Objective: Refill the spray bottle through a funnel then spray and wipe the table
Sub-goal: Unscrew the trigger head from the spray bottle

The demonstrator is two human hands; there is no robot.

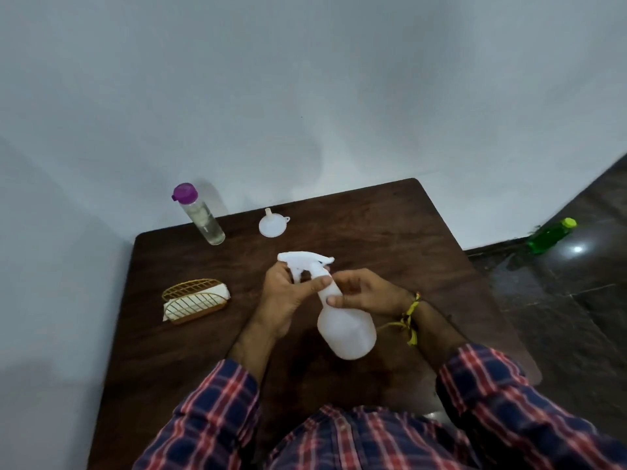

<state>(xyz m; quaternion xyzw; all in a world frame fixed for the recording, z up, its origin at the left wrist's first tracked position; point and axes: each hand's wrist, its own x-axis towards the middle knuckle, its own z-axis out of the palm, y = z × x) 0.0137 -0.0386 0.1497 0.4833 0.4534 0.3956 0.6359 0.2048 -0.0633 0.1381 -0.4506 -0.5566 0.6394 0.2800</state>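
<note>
Head view: white spray bottle point(346, 329) up in the middle, tipped, above the brown table point(390, 232). Left hand point(288, 293) wrapped round the spray head point(303, 261). Right hand point(364, 293) wrapped round the bottle's neck. Looks like the top coming off, a guess only.

Small white funnel point(271, 225) upside down on the table, far side, well apart from both hands. Clear bottle with a purple cap point(200, 215) near the far left corner, cap shut. Gold wire holder with a white cloth point(195, 301) on the left.

Could slip and drop if grip goes loose during the twist. Could drip on the table from the wet tube once pulled out. Could spill later with the funnel set crooked.
</note>
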